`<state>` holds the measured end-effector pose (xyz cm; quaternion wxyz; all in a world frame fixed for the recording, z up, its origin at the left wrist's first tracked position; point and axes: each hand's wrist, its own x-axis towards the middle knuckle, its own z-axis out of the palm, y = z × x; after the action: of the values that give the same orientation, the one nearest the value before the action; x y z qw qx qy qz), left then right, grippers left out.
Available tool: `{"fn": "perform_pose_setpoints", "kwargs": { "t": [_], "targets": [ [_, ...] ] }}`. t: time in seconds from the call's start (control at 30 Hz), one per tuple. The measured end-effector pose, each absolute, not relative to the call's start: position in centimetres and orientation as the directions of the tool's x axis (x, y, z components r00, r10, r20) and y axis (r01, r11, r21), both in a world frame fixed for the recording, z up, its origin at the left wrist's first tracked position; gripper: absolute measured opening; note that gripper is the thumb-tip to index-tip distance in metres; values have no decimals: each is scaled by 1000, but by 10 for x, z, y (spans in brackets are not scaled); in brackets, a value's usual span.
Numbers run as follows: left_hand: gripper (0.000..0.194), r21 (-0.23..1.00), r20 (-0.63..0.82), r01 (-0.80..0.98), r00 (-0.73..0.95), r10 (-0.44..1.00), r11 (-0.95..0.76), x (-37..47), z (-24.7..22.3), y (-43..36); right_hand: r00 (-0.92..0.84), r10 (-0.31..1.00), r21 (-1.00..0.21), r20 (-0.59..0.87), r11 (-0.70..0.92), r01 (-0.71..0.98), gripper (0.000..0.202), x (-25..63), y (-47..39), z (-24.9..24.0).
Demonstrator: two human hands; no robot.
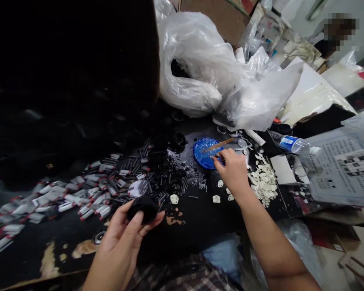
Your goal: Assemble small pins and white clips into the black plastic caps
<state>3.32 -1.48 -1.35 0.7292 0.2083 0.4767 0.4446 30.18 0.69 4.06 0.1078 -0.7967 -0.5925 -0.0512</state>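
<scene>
My left hand (124,238) is closed around a black round plastic part (142,208), held just above the table's front edge. My right hand (234,169) reaches over a blue dish (198,157) of shiny blue stuff, its thumb and forefinger pinched at the rim. Whatever sits in that pinch is too small to name. A thin brown stick (223,143) lies across the dish. Several cream-coloured flat pieces (216,199) lie near my right wrist, with a heap of similar pieces (263,182) to its right. Small black parts and springs (178,171) are piled between my hands.
Grey and red cylindrical parts (75,194) spread over the left of the black table (197,226). Large clear plastic bags (197,60) stand behind the dish. At the right are a water bottle (297,144), a small white box (286,167) and a printed sheet (342,165). A person (329,44) is far back.
</scene>
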Motion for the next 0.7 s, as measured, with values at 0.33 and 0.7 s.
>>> {"fn": "perform_pose_setpoints", "kwargs": {
  "t": [0.33, 0.7],
  "targets": [
    [30, 737, -530, -417, 132, 838, 532, 33, -13, -15, 296, 933, -181, 204, -262, 948, 14, 300, 14, 32],
    [21, 533, -557, -556, 338, 759, 638, 54, 14, -11, 327, 941, -895, -81, -213, 391, 24, 242, -15, 53]
  ]
}}
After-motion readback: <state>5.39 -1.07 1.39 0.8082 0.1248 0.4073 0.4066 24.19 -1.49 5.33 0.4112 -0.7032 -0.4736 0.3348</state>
